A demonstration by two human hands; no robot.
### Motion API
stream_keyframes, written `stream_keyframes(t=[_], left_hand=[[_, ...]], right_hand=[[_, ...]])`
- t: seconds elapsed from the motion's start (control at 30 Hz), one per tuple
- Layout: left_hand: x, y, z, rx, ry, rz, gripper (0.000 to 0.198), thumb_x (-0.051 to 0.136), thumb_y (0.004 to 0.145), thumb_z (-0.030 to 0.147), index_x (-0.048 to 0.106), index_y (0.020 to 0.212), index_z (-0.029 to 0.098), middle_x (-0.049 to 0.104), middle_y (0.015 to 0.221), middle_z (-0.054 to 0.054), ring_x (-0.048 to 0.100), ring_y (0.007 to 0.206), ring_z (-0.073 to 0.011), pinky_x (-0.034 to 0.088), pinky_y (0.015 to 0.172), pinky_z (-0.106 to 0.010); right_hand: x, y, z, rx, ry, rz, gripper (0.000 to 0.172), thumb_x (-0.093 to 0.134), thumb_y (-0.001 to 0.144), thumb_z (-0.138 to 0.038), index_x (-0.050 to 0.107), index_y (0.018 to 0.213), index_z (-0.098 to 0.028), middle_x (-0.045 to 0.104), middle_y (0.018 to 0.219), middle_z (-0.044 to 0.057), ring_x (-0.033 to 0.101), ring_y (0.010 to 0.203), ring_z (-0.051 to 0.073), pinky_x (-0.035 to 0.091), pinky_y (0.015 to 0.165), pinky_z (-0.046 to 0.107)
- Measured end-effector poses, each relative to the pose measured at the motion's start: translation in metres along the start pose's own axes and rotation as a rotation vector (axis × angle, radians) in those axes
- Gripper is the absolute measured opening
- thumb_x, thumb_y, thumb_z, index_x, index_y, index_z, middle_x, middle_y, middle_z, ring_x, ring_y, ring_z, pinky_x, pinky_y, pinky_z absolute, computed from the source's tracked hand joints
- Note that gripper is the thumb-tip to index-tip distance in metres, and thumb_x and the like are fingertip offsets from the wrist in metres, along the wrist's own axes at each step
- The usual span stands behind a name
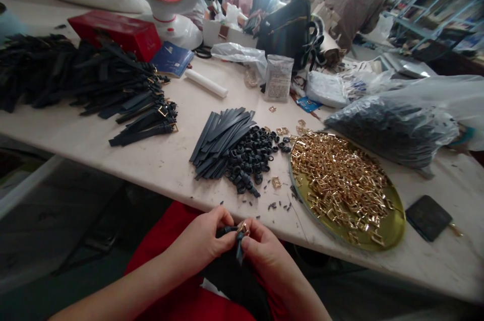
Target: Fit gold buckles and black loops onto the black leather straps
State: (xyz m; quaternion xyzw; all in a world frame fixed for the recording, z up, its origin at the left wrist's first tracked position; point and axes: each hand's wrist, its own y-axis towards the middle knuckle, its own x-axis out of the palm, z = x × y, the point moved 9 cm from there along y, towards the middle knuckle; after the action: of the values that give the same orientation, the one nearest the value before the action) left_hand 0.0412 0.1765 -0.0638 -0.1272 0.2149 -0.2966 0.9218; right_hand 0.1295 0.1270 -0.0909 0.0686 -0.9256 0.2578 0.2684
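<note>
My left hand [206,240] and my right hand [264,250] meet just below the table's front edge, over my lap. Together they pinch a short dark strap [239,248] with a small gold buckle [244,229] at its top. Straight ahead on the table lies a stack of dark straps [221,137], with a heap of black loops [249,157] beside it. To the right stands a round gold tray [393,230] piled with gold buckles [340,182].
A large pile of finished black straps [94,79] covers the table's left. A plastic bag of dark parts [389,129], a black pad [427,217], a red box [117,31], a fan base [177,28] and a black bag [289,31] stand behind. Another person sits at the far right.
</note>
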Motion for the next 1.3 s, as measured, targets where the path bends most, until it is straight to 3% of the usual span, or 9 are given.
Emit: stream_keyframes(t=[0.1, 0.23, 0.33, 0.5, 0.73, 0.87, 1.03, 1.13, 1.3], left_hand=[[0.004, 0.000, 0.000, -0.003, -0.082, -0.048, 0.021, 0.058, 0.073, 0.036, 0.055, 0.077, 0.016, 0.058, 0.071, 0.003, 0.052, 0.065, -0.0131, 0.035, 0.055, -0.021], [0.013, -0.005, 0.003, -0.069, -0.284, -0.189, 0.014, 0.058, 0.071, 0.027, 0.055, 0.079, 0.016, 0.054, 0.066, 0.005, 0.046, 0.057, -0.0091, 0.033, 0.051, -0.019], [0.018, -0.009, 0.008, -0.072, -0.356, -0.242, 0.015, 0.054, 0.072, 0.023, 0.056, 0.084, 0.015, 0.057, 0.071, 0.004, 0.048, 0.057, -0.0088, 0.036, 0.050, -0.019], [0.028, -0.013, 0.002, -0.094, -0.370, -0.249, 0.014, 0.053, 0.071, 0.020, 0.056, 0.081, 0.013, 0.059, 0.070, 0.002, 0.052, 0.054, -0.0088, 0.036, 0.051, -0.019], [0.042, -0.031, -0.013, -0.136, -0.373, -0.284, 0.024, 0.055, 0.068, 0.024, 0.056, 0.090, 0.013, 0.060, 0.063, 0.002, 0.056, 0.057, -0.0127, 0.038, 0.052, -0.021], [0.051, -0.046, -0.015, -0.155, -0.383, -0.332, 0.027, 0.055, 0.067, 0.021, 0.054, 0.093, 0.013, 0.061, 0.061, 0.002, 0.055, 0.055, -0.0115, 0.036, 0.051, -0.019], [0.049, -0.056, -0.019, -0.126, -0.364, -0.405, 0.028, 0.057, 0.069, 0.023, 0.055, 0.095, 0.014, 0.064, 0.066, 0.001, 0.057, 0.060, -0.0126, 0.040, 0.055, -0.020], [0.043, -0.060, -0.021, -0.092, -0.238, -0.464, 0.024, 0.049, 0.078, 0.035, 0.059, 0.081, 0.013, 0.064, 0.069, -0.002, 0.057, 0.060, -0.0130, 0.042, 0.055, -0.020], [0.034, -0.061, -0.015, -0.024, -0.102, -0.405, 0.028, 0.043, 0.080, 0.034, 0.057, 0.067, 0.014, 0.055, 0.057, 0.001, 0.051, 0.049, -0.0106, 0.038, 0.048, -0.018]], right_hand=[[-0.001, 0.001, -0.008, -0.054, -0.009, 0.033, 0.031, 0.071, 0.067, -0.033, 0.045, 0.073, -0.018, 0.045, 0.068, -0.004, 0.042, 0.061, 0.009, 0.033, 0.057, 0.020], [-0.021, -0.002, -0.021, -0.181, -0.214, 0.299, 0.028, 0.062, 0.073, -0.041, 0.043, 0.076, -0.019, 0.043, 0.064, -0.005, 0.041, 0.056, 0.009, 0.034, 0.055, 0.020], [-0.029, -0.012, -0.037, -0.315, -0.495, 0.470, 0.026, 0.060, 0.074, -0.036, 0.042, 0.086, -0.021, 0.044, 0.067, -0.005, 0.043, 0.057, 0.010, 0.036, 0.054, 0.020], [-0.009, -0.020, -0.038, -0.363, -0.893, 0.312, 0.016, 0.043, 0.084, -0.035, 0.046, 0.088, -0.019, 0.047, 0.061, -0.004, 0.044, 0.052, 0.010, 0.034, 0.048, 0.020], [0.005, -0.033, -0.021, -0.315, -1.135, 0.144, 0.015, 0.036, 0.088, -0.032, 0.045, 0.088, -0.019, 0.050, 0.064, -0.003, 0.047, 0.057, 0.012, 0.034, 0.053, 0.023], [0.017, -0.044, -0.011, -0.285, -1.146, 0.017, 0.013, 0.036, 0.088, -0.029, 0.045, 0.087, -0.020, 0.051, 0.067, -0.002, 0.049, 0.060, 0.012, 0.035, 0.056, 0.023], [0.019, -0.056, -0.004, -0.381, -1.189, 0.066, 0.016, 0.034, 0.090, -0.030, 0.047, 0.092, -0.021, 0.055, 0.071, -0.001, 0.052, 0.063, 0.013, 0.037, 0.056, 0.023], [0.024, -0.060, -0.008, -0.501, -1.274, 0.121, 0.022, 0.033, 0.090, -0.028, 0.045, 0.107, -0.023, 0.060, 0.090, 0.002, 0.057, 0.079, 0.016, 0.043, 0.068, 0.027], [0.042, -0.065, -0.015, -0.656, -1.432, 0.063, 0.025, 0.034, 0.090, -0.024, 0.040, 0.114, -0.025, 0.061, 0.102, 0.003, 0.059, 0.089, 0.017, 0.047, 0.075, 0.028]])
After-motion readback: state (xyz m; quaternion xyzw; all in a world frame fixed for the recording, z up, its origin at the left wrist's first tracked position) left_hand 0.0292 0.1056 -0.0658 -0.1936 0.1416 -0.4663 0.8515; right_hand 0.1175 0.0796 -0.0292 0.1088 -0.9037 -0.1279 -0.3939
